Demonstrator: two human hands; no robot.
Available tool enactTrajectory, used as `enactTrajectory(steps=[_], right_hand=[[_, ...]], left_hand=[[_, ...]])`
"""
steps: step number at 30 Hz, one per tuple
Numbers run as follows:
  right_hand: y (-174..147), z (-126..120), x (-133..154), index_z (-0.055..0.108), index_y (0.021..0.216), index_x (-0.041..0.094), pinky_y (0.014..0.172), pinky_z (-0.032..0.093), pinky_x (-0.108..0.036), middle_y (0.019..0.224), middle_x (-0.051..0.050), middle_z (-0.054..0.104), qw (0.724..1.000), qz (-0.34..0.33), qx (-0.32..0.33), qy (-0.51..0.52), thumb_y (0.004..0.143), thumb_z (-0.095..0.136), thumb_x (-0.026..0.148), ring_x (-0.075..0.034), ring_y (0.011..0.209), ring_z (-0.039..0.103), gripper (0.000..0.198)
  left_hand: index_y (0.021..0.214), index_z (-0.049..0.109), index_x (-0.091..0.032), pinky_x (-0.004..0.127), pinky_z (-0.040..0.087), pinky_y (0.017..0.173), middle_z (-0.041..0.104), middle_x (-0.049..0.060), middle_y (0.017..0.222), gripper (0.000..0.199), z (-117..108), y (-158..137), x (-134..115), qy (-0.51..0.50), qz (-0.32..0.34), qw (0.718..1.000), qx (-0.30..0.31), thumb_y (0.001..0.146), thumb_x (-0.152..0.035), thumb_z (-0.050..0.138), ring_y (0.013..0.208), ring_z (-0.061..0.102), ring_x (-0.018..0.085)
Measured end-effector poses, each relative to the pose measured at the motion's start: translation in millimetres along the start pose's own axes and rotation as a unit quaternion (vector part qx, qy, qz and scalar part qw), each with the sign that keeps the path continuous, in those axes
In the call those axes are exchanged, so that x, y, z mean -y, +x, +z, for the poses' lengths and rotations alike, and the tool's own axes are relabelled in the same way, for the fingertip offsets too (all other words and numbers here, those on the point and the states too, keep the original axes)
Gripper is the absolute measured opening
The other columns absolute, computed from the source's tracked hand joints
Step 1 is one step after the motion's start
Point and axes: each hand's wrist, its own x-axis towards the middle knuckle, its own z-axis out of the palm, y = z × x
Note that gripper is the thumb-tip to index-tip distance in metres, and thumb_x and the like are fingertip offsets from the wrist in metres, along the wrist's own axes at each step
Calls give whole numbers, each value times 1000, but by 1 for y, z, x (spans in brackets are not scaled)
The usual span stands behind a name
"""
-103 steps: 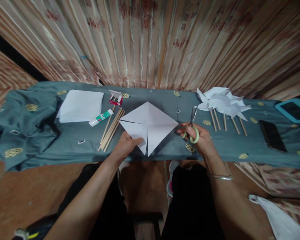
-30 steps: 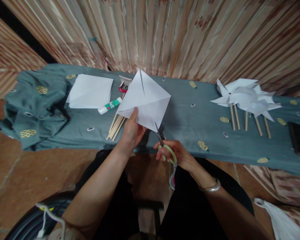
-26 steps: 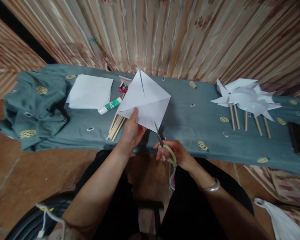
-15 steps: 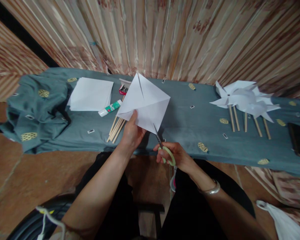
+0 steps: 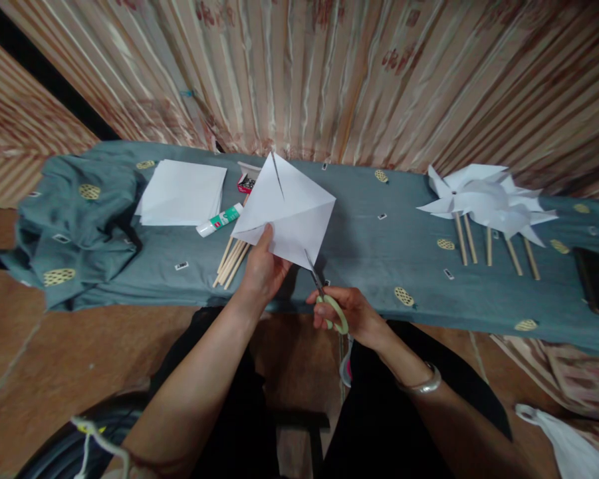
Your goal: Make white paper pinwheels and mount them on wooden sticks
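Observation:
A white square sheet of paper is held up over the bench, corner toward me, with slits running in from its far and left corners. My left hand pinches its near left edge, thumb on top. My right hand grips scissors with pale green handles, fingers through the loops. The blades lie at the sheet's near corner, the upper one over the paper. Beneath the sheet's left side, several wooden sticks lie partly covered. A glue stick and a small red box of metal pins are beside them.
A stack of white paper lies to the left on the green cloth. At the right are several white paper pinwheels on sticks, then a dark phone near the edge. A striped curtain hangs behind the bench.
The view has shifted slightly. Both hands keep their grips, and the scissors remain at the sheet's near corner with hardly any movement.

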Motion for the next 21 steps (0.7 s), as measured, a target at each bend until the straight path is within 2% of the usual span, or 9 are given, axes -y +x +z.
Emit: enactTrajectory(steps=[9, 15, 21], right_hand=[[2, 0, -3, 65, 73, 16, 43, 39, -20, 51, 3, 63, 1000, 3, -12, 23, 56, 83, 49, -8, 43, 54, 42], [1, -1, -1, 66, 78, 15, 45, 39, -21, 55, 1, 65, 1000, -5, -18, -5, 58, 82, 50, -8, 47, 54, 43], [3, -2, -2, 65, 79, 15, 45, 38, -21, 56, 1, 65, 1000, -6, -23, -8, 59, 81, 48, -9, 48, 54, 41]], left_hand=[[130, 53, -19, 26, 56, 87, 73, 6, 107, 36, -4, 3, 1, -9, 0, 1000, 14, 95, -20, 46, 92, 70, 16], [127, 57, -16, 25, 55, 88, 76, 4, 94, 33, -5, 2, 7, 7, -15, 1000, 26, 96, -19, 46, 77, 71, 13], [129, 56, -17, 25, 54, 87, 76, 4, 95, 35, -2, 0, 8, 8, -22, 1000, 13, 95, -19, 47, 76, 71, 13]])
